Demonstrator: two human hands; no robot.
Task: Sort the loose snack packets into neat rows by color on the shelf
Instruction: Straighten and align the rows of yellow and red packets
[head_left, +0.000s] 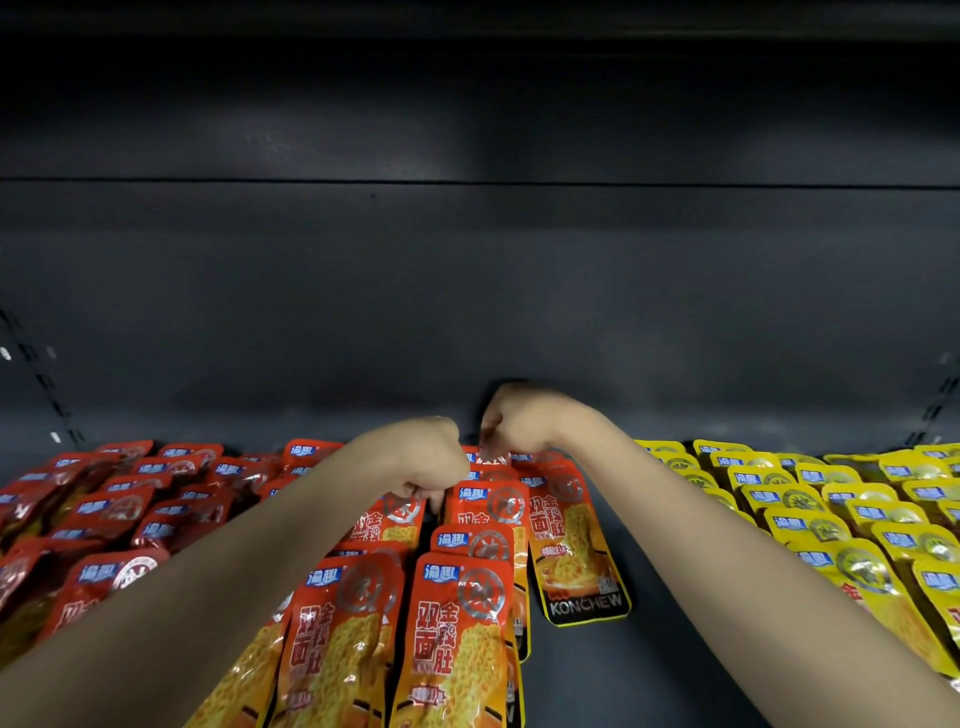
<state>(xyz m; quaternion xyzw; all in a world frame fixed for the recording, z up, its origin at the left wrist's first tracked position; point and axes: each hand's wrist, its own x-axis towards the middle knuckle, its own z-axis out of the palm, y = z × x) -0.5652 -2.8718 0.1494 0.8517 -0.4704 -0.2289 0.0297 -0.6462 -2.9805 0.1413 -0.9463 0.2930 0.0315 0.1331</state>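
Right hand (511, 418) fingers curled down, fingertips pinching the top edge of an orange packet (493, 460) at the back of the orange rows; packet mostly hidden, only its clear sealed top shows under the fingers. Left hand (423, 467) curled into a fist-like shape, knuckles up, fingertips down on the top of another orange packet (387, 512) just left of centre; it looks like a pinch on the packet's upper edge but the fingertips are hidden under the hand, so the grip cannot be told for sure. The two hands are near each other, not touching, right one slightly further back. Both forearms bare, reaching in from the bottom corners.

Orange packets (457, 618) lie in overlapping rows down the centre of the shelf, tops toward the back. One orange packet with a black "KONCHEW" bottom strip (576, 551) lies at the right edge of that group, tilted a bit. Red packets (119, 512) fill the left side, overlapping, less tidy. Yellow packets (841, 525) in overlapping rows on the right, apart from the orange ones with bare dark shelf (670, 639) between. Dark back panel (467, 286) behind everything.
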